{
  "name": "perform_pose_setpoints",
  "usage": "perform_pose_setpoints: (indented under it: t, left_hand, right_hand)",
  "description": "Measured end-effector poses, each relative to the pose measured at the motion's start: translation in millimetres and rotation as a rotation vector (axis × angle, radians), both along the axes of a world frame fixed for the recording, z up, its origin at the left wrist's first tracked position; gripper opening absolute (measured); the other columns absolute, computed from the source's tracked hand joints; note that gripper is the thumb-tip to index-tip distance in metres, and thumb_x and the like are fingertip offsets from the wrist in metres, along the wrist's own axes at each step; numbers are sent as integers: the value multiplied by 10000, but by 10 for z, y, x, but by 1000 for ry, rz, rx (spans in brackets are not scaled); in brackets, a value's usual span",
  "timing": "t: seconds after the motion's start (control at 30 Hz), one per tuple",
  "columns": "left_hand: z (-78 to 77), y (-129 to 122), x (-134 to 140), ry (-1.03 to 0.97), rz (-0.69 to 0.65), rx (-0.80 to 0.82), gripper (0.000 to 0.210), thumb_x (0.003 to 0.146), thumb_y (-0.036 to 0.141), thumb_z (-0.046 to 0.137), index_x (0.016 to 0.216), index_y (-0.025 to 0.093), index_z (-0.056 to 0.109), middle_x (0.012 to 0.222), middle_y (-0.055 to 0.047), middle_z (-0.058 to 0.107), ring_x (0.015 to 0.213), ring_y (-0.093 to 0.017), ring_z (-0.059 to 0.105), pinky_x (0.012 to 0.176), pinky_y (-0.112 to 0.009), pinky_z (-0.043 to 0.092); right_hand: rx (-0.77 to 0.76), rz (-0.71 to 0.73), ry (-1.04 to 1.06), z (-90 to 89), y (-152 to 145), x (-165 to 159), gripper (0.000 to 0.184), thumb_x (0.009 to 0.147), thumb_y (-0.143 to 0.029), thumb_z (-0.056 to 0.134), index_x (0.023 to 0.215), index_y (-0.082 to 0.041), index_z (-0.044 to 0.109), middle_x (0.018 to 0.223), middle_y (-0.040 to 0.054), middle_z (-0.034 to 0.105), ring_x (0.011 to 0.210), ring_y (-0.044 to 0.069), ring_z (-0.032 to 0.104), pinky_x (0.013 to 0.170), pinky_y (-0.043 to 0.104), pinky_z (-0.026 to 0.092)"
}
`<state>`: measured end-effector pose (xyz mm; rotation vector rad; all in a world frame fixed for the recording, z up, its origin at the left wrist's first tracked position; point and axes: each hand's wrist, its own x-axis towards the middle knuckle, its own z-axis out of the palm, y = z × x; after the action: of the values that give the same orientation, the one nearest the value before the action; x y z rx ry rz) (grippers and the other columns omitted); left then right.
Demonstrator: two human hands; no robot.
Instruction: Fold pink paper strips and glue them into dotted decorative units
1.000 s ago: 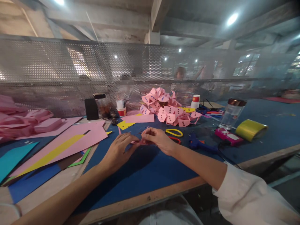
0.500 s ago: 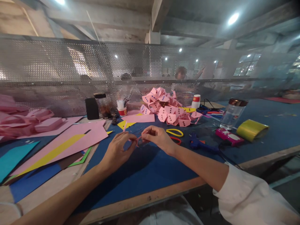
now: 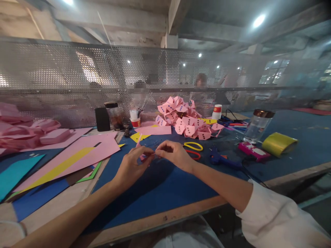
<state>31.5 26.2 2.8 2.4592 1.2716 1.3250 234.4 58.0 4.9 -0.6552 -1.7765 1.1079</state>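
Observation:
My left hand (image 3: pixel 134 163) is closed in a pinch on a thin pink strip (image 3: pixel 140 139), which looks like craft foam or paper. One end of it sticks up behind the fingers, and a bit more pink shows under them. My right hand (image 3: pixel 176 155) is pinched too, its fingertips meeting those of the left over the blue mat (image 3: pixel 160 196). They seem to grip the same strip, though the fingers hide most of it. Just right of my right hand lie yellow-looped handles (image 3: pixel 193 146) and red-looped handles (image 3: pixel 194 154), perhaps of scissors.
A heap of pink folded pieces with dark squares (image 3: pixel 188 120) stands behind my hands. Pink sheets (image 3: pixel 103 146) and pink strips (image 3: pixel 20 132) lie left. On the right are a blue glue gun (image 3: pixel 222 158), a magenta box (image 3: pixel 253 151), a yellow roll (image 3: pixel 279 144) and a clear bottle (image 3: pixel 258 125).
The fingertips of both hands have come closer together, and the pink piece that showed between them is now mostly hidden. The view has shifted very slightly.

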Motion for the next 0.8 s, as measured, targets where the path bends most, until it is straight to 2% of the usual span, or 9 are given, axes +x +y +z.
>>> perform_pose_setpoints:
  t: [0.27,0.43,0.63,0.8]
  left_hand:
    - [15,-22,15,2,15,2,114,918,317,621,892,226,685,802,-4,715,702,-161,663,691,-282,507]
    - [8,-6,13,22,-16,50,113,924,313,617,891,226,682,795,-3,718,735,-168,653,835,-341,497]
    - [40,-16,26,52,-26,60,109,927,263,603,866,219,683,788,-3,715,748,-168,636,789,-323,483]
    - [32,-12,29,75,-30,93,124,919,252,599,826,219,676,761,1,718,738,-170,646,904,-375,475]
  right_hand:
    - [14,0,-28,-1,-11,-8,252,861,-436,698,886,-186,683,825,16,688,784,157,645,755,289,511]
    - [12,12,-58,-30,5,-4,271,868,-454,684,898,-185,671,851,19,690,799,160,647,754,288,510]
    - [-29,67,-51,-17,-2,-7,278,874,-453,679,870,-176,650,816,14,680,786,155,644,770,290,514]
    - [-122,116,-38,-32,9,-23,317,858,-489,685,858,-175,636,819,19,686,799,167,660,793,309,529]
